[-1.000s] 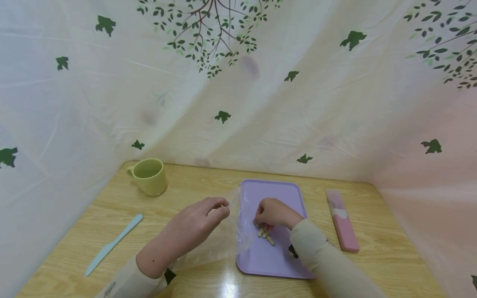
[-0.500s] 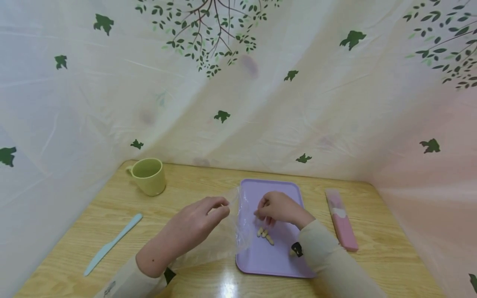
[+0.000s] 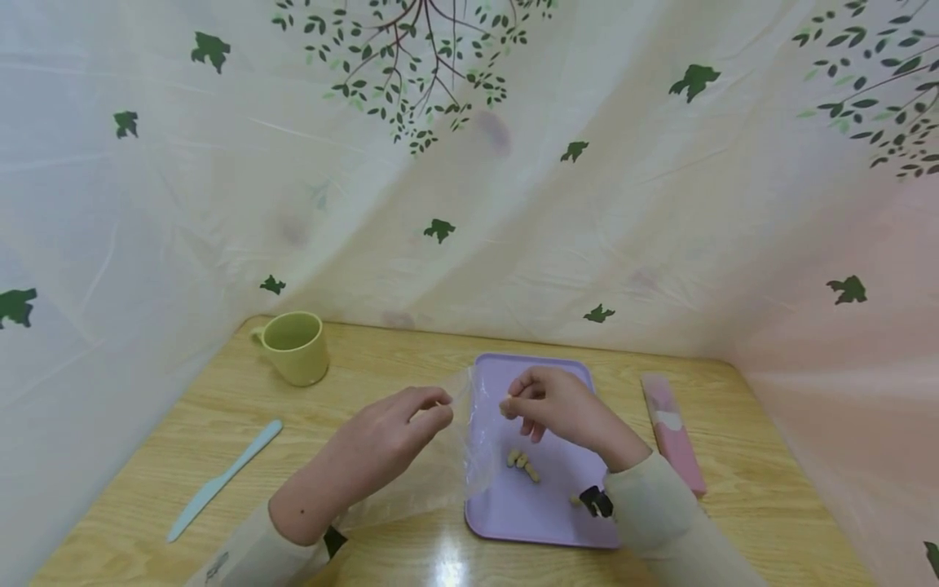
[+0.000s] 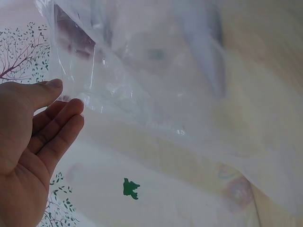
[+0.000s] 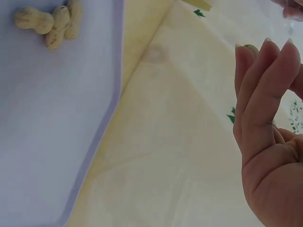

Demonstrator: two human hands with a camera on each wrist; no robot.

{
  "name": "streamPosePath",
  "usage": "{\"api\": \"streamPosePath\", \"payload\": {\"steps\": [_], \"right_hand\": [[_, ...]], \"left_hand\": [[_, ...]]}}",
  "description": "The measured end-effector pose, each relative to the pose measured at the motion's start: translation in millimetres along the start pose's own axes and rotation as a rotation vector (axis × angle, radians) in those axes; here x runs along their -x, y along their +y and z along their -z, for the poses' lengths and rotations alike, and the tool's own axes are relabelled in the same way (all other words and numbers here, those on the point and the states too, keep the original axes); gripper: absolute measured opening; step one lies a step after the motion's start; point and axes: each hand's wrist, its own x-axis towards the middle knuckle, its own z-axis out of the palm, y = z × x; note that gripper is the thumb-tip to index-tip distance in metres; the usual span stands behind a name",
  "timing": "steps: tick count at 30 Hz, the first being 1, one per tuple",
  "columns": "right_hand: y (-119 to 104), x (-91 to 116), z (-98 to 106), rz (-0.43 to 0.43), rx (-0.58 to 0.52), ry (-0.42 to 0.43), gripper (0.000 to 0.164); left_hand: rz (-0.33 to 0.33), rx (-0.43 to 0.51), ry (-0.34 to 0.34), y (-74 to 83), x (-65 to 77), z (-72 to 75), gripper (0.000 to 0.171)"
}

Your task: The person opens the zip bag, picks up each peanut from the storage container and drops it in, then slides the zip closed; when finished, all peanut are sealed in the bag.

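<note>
My left hand (image 3: 385,440) pinches the upper edge of a clear plastic bag (image 4: 128,90) between thumb and fingers. The bag hangs over the left side of a purple tray (image 3: 539,518). Above that tray, my right hand (image 3: 565,408) pinches a peanut; only a sliver of the peanut (image 5: 252,48) shows past the fingertips in the right wrist view. Below the hand, several unshelled peanuts (image 3: 522,463) lie close together on the tray. One more peanut (image 3: 575,500) sits near the right wrist, partly hidden by a black piece at the cuff.
At the back left stands a green mug (image 3: 296,346). A pale blue plastic knife (image 3: 220,483) lies left of my left arm. Right of the tray is a long pink case (image 3: 676,444). A printed curtain (image 3: 513,244) closes off the table behind and at the sides.
My right hand has lifted from the peanuts and moved up, bringing a peanut with it. The left hand and the bag have stayed in place.
</note>
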Motion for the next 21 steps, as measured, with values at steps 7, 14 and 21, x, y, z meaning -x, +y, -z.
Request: {"api": "streamPosePath", "payload": {"steps": [7,14,21], "right_hand": [[-11.9,13.8,-0.3,0.051,-0.03,0.027,0.028],[-20.0,26.4,-8.8,0.103,-0.054,0.013,0.03],[-27.5,35.2,-18.6,0.117,-0.033,-0.006,0.028]], "left_hand": [[0.013,0.017,-0.019,2.8,-0.1,0.7,0.02],[-0.009,-0.004,0.011,3.8,0.1,-1.1,0.023],[-0.02,-0.012,0.038,6.2,-1.4,0.4,0.021]]}}
